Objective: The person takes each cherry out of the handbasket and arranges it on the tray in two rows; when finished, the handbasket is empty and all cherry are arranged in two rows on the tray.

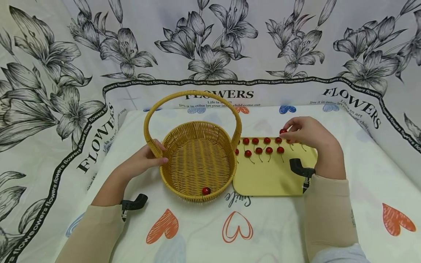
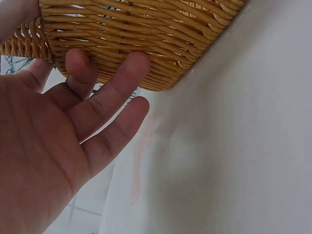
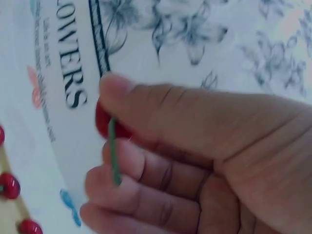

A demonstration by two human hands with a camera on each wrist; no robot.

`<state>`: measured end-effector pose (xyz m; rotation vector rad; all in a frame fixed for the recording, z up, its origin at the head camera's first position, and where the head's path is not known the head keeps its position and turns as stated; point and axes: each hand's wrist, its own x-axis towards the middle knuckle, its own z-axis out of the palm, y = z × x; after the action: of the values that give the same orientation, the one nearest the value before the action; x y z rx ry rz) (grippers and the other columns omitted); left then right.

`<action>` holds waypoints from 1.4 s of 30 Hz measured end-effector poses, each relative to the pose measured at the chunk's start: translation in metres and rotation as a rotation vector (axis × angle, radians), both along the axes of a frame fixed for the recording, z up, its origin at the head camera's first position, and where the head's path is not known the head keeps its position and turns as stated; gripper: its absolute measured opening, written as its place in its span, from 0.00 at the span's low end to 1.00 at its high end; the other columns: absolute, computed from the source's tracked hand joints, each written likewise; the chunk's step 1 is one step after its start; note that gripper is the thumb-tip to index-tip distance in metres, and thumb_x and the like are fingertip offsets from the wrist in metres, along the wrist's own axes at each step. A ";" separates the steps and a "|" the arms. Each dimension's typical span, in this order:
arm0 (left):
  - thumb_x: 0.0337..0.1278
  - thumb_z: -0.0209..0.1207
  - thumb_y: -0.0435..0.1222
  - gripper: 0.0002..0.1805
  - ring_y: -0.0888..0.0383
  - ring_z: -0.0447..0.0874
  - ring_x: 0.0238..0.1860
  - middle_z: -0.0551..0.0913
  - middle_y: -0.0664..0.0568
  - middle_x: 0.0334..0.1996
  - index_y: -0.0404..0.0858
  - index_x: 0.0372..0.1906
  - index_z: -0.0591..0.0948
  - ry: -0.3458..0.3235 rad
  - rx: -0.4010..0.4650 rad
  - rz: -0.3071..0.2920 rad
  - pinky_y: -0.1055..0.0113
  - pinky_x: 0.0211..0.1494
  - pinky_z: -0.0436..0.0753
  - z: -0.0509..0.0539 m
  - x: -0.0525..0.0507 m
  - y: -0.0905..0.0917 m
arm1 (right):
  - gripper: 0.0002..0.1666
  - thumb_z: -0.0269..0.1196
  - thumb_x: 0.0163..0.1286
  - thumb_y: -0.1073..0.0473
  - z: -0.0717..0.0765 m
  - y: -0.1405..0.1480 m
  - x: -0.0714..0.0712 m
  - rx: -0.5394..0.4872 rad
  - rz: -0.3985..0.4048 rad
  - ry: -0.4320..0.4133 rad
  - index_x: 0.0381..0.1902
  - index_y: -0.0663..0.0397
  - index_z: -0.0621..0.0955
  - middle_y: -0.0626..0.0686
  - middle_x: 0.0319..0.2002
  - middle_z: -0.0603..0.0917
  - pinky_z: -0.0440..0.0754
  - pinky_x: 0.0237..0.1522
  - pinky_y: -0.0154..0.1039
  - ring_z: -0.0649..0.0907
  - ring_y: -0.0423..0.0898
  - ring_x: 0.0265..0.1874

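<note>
A yellow-brown wicker basket (image 1: 197, 160) with a tall arched handle stands left of the middle in the head view. My left hand (image 1: 143, 159) grips its left rim beside the foot of the handle, thumb over the edge. In the left wrist view, several of that hand's fingers (image 2: 109, 100) lie along the outer weave. One red cherry (image 1: 206, 190) lies inside the basket at its near edge. My right hand (image 1: 309, 131) pinches another cherry (image 3: 105, 119) between thumb and fingers above the far edge of the yellow tray (image 1: 269, 179); its green stem (image 3: 114, 151) hangs down.
Several stemmed cherries (image 1: 258, 150) lie in two rough rows along the tray's far side. The basket's right side overlaps the tray's left edge. A white cloth with hearts (image 1: 162, 226) covers the table, and a flower-printed sheet (image 1: 210, 44) rises behind.
</note>
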<state>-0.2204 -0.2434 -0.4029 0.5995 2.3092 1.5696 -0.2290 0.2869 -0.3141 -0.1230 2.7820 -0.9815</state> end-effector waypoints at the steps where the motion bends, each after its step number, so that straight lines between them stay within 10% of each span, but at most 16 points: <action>1: 0.66 0.64 0.30 0.18 0.53 0.78 0.47 0.77 0.42 0.44 0.31 0.53 0.69 0.000 -0.001 0.001 0.65 0.51 0.77 0.000 0.000 0.000 | 0.24 0.70 0.70 0.48 -0.004 0.006 -0.002 0.001 -0.008 -0.029 0.51 0.61 0.79 0.58 0.38 0.86 0.81 0.36 0.43 0.83 0.49 0.32; 20: 0.67 0.64 0.29 0.17 0.54 0.78 0.46 0.77 0.42 0.43 0.30 0.52 0.69 0.013 0.010 -0.004 0.65 0.50 0.76 0.001 0.000 -0.001 | 0.18 0.71 0.68 0.59 -0.059 0.037 -0.025 -0.042 -0.047 -0.341 0.45 0.67 0.77 0.53 0.29 0.82 0.81 0.36 0.44 0.80 0.48 0.29; 34: 0.66 0.64 0.30 0.18 0.53 0.78 0.47 0.78 0.42 0.43 0.30 0.53 0.69 0.001 0.005 0.002 0.65 0.51 0.77 0.000 0.000 0.001 | 0.19 0.72 0.66 0.54 -0.057 0.039 -0.022 0.084 -0.068 -0.281 0.45 0.63 0.80 0.54 0.37 0.79 0.73 0.41 0.48 0.73 0.56 0.41; 42: 0.67 0.64 0.30 0.18 0.53 0.78 0.47 0.78 0.41 0.44 0.31 0.53 0.69 0.004 -0.007 0.007 0.65 0.51 0.76 0.001 0.001 0.001 | 0.29 0.66 0.71 0.45 -0.029 0.037 -0.009 0.132 -0.041 -0.162 0.57 0.62 0.76 0.65 0.56 0.76 0.74 0.48 0.56 0.72 0.62 0.50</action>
<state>-0.2197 -0.2420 -0.4015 0.5950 2.3209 1.5644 -0.2385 0.3234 -0.3435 0.0306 2.6992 -0.7765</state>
